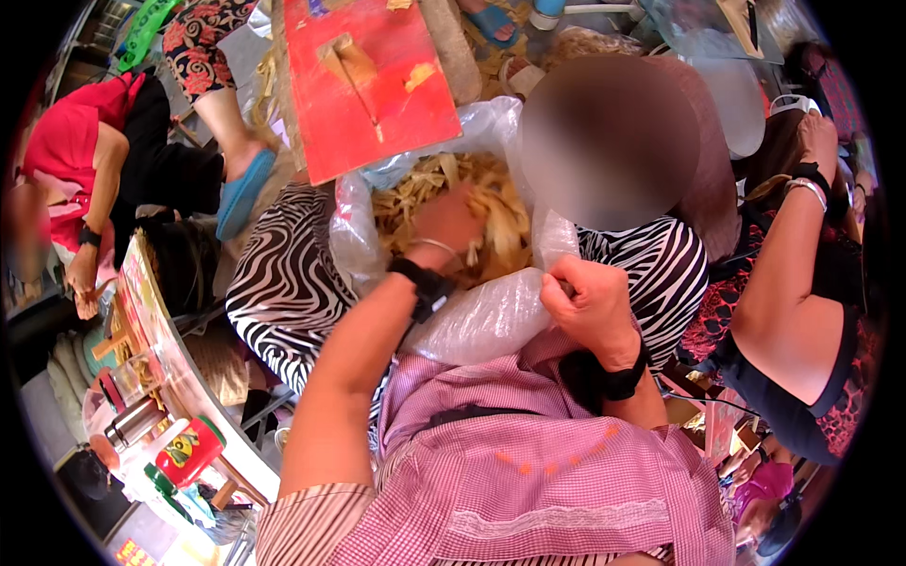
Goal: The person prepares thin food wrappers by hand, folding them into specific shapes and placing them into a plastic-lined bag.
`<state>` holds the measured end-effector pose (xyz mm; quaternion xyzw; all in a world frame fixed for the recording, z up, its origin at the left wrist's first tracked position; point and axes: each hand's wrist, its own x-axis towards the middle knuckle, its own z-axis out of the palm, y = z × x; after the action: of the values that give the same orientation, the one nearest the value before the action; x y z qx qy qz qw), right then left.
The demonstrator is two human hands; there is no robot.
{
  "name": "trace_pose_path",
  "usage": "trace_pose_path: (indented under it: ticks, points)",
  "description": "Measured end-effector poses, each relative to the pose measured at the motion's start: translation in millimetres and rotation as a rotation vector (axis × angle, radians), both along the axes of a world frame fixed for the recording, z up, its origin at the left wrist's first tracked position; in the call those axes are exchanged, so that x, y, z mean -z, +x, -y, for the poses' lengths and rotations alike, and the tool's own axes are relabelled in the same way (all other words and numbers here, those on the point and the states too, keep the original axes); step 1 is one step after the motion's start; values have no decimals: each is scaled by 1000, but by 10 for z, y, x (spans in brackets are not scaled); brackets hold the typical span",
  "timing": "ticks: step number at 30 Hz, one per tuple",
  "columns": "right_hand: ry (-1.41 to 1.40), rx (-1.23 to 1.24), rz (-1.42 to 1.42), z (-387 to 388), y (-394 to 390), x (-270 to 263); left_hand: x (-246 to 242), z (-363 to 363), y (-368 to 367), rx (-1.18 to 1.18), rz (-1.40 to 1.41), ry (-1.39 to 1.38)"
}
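Observation:
A clear plastic bag [481, 322] sits open between my knees, filled with flat, tan, dried strips [499, 201] whose material I cannot tell. My left hand [449, 223] reaches down into the bag among the strips. It is blurred, so whether its fingers close on any is unclear. The fingers of my right hand [594, 301] are curled tightly around the bag's near right rim. Just beyond the bag, a red board [396, 134] leans over its far edge. On the board lie a brown wedge-shaped piece [347, 64] and a yellowish scrap [419, 76].
At left, a table [184, 368] with a pale curved edge holds a red jar with a green lid [191, 453] and a steel flask [133, 424]. People sit close on both sides. A person's foot in a blue slipper [244, 194] is near my left knee.

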<state>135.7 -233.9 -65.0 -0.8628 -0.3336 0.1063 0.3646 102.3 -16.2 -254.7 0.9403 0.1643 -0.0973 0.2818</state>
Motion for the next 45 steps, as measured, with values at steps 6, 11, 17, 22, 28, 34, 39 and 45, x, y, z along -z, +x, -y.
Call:
trace_pose_path:
  ticks: [6, 11, 17, 22, 28, 34, 39, 45]
  points:
    - [23, -50, 45, 214, -129, -95, -1521, -538, -273, -272, 307, -51]
    - [53, -51, 37, 240, -163, -77, -1590, -417, -491, -194, 549, 68]
    - [86, -92, 53, 221, -146, -54, -810, 109, -652, 168, 146, 702]
    - [93, -93, 92, 181, -113, -13, -739, 776, -196, 984, -262, 516]
    - [82, -86, 52, 183, -65, -14, 95, 1061, -97, 726, -332, 237]
    - [58, -74, 63, 232, -66, -3, -469, 243, -62, 528, -179, 266]
    - [118, -53, 57, 238, -78, -9, -1006, -127, -467, 307, 204, 114]
    - [69, -49, 66, 243, -119, -37, -1019, -204, -636, 238, 48, 467]
